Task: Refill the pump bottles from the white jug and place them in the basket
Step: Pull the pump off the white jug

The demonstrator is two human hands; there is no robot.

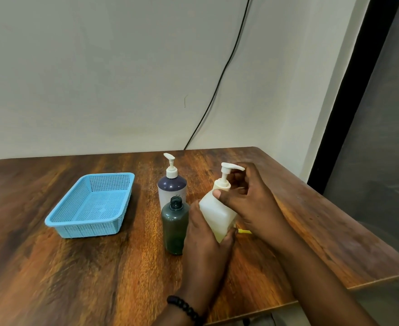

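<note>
Gripping white bottle (217, 211) with both hands' fingers curled | wooden table (76, 267) | grey wall (99, 67), black cable (219, 76)

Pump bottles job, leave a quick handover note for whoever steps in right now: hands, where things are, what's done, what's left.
Left hand grips the body of the white pump bottle, which is tilted.
Right hand holds its pump collar; pump still on.
White-and-purple pump bottle stands upright behind the dark green capped bottle, mid-table.
Blue basket sits to the left, with nothing in it.
Done: nothing in the basket.
Left: open, refill, basket the bottles.
</note>
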